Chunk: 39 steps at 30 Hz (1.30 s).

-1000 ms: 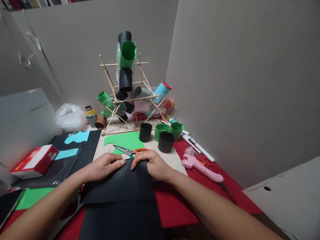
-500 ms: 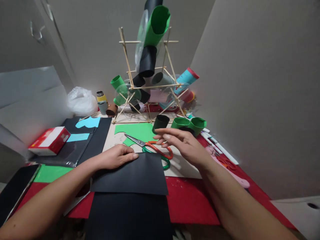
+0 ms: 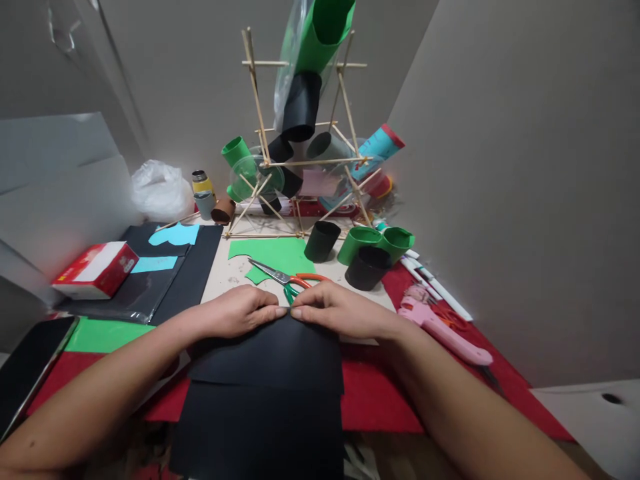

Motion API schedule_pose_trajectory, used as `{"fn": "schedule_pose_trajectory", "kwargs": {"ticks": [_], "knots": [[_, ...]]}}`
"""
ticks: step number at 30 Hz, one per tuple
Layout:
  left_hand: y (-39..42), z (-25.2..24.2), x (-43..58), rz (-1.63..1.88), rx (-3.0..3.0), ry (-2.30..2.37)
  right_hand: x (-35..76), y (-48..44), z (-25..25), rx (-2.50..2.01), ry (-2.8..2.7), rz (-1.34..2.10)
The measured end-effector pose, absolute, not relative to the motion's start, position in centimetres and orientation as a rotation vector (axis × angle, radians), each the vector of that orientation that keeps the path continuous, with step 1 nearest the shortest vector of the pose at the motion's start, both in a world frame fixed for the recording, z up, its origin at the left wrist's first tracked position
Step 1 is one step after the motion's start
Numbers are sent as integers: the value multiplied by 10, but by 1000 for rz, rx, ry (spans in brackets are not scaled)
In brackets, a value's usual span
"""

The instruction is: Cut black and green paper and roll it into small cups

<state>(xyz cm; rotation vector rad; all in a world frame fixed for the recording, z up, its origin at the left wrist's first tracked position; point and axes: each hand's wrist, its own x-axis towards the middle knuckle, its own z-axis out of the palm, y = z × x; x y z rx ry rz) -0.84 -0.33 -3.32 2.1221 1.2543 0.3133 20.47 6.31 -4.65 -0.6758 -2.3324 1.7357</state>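
Note:
A folded sheet of black paper [image 3: 270, 357] lies at the table's near edge, its lower part hanging down toward me. My left hand [image 3: 243, 312] pinches the far edge of it between thumb and fingers. Right beside that, my right hand [image 3: 335, 310] pinches the same edge, the two thumbs almost touching. Just beyond my hands lie scissors [image 3: 275, 272] with orange and green handles, partly hidden by my right hand. Their blades rest over a cut piece of green paper [image 3: 275, 253].
A stick frame [image 3: 315, 162] carrying green and black tubes stands at the back. Black [image 3: 369, 268] and green paper cups [image 3: 359, 241] sit right of centre. A pink glue gun [image 3: 445, 330] lies at right. At left are a red box [image 3: 97, 270] and a phone [image 3: 35, 363].
My right hand has come down from above the scissors and taken the paper's far edge beside my left hand. The view has shifted slightly.

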Motion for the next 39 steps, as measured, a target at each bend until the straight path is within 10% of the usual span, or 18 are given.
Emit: {"fn": "schedule_pose_trajectory", "kwargs": {"ticks": [20,39], "knots": [[34,-35,-97,1282,1156,1425,225,74,-40,-916,-1799,1759],[28,-58,-72,1032,779,1279,214,71,-58,-803,-2042,1867]]}}
